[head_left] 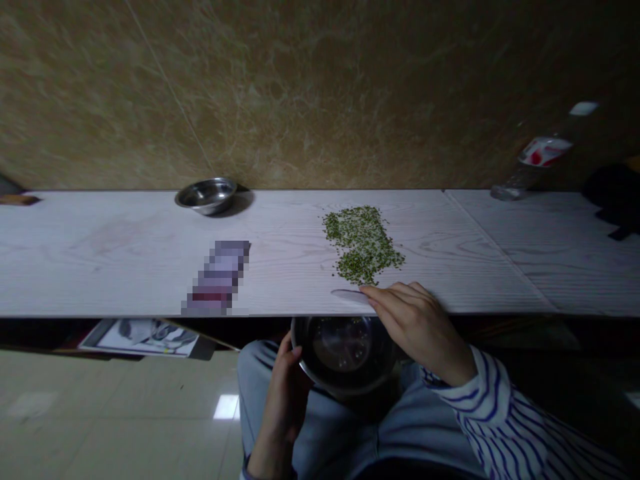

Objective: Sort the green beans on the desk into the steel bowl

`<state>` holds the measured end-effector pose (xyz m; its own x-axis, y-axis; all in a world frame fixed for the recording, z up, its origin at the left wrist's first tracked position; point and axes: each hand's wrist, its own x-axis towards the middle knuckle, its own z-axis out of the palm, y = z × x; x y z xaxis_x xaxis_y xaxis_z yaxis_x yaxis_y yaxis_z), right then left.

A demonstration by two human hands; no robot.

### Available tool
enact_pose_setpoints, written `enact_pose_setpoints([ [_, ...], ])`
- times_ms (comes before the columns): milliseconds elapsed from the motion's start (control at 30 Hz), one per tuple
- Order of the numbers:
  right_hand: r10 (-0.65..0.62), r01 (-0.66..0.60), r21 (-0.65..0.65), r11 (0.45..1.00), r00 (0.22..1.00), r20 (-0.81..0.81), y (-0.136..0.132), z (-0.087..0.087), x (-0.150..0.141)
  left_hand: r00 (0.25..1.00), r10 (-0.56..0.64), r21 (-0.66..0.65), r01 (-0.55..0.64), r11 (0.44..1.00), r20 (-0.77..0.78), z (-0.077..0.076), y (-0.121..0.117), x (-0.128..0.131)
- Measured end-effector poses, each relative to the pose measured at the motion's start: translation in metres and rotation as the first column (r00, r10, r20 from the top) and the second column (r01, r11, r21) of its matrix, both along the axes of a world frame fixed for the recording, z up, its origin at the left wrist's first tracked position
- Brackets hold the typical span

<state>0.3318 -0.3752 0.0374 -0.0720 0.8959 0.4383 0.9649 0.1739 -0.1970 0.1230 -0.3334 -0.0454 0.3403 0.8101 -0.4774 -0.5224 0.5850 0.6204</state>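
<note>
Loose small green beans [367,243] lie spread in a patch on the white wood-grain table [285,267]. My right hand [413,320] is closed on a thin, pale, flat piece with a rounded edge [350,295], held low at the front edge of the table, just below the beans. What exactly this piece is, I cannot make out. Under the table edge, above my lap, a metal bowl [345,380] is gripped at its left rim by my left hand [291,380], thumb on the rim. A few small specks show inside the bowl.
A small steel bowl [207,197] stands at the back left by the wall. A blurred-out flat item [217,277] lies left of the beans. A clear plastic bottle [533,163] stands at the back right, near a dark object [613,200]. An open drawer [145,337] is below left.
</note>
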Motion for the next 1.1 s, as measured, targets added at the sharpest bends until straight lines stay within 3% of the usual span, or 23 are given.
enact_pose_setpoints([
  [233,-0.018,0.017,-0.019,1.0,0.999,-0.038,-0.009,-0.006,0.009,1.0,-0.007,0.014,0.007,1.0,0.015,-0.007,-0.005,0.005],
  [467,-0.108,0.113,0.062,0.992,0.992,-0.068,-0.024,-0.007,0.045,0.998,-0.065,-0.026,0.064,0.998,-0.009,-0.018,-0.013,0.012],
  [533,-0.138,0.145,0.087,0.986,0.987,-0.081,-0.027,-0.006,0.055,1.0,-0.026,-0.016,0.026,1.0,-0.008,-0.02,-0.016,0.013],
  [667,-0.181,0.193,0.107,0.975,0.978,-0.107,-0.03,-0.006,0.073,0.994,-0.091,-0.01,0.09,0.996,-0.054,-0.017,-0.021,0.021],
  [900,-0.225,0.249,0.147,0.957,0.961,-0.163,-0.023,-0.012,0.108,0.991,-0.043,0.015,0.045,0.999,-0.125,-0.009,-0.026,0.039],
  [1100,-0.268,0.298,0.167,0.94,0.946,-0.183,0.003,-0.017,0.133,0.991,-0.05,-0.008,0.049,0.999,-0.122,-0.012,-0.027,0.052],
])
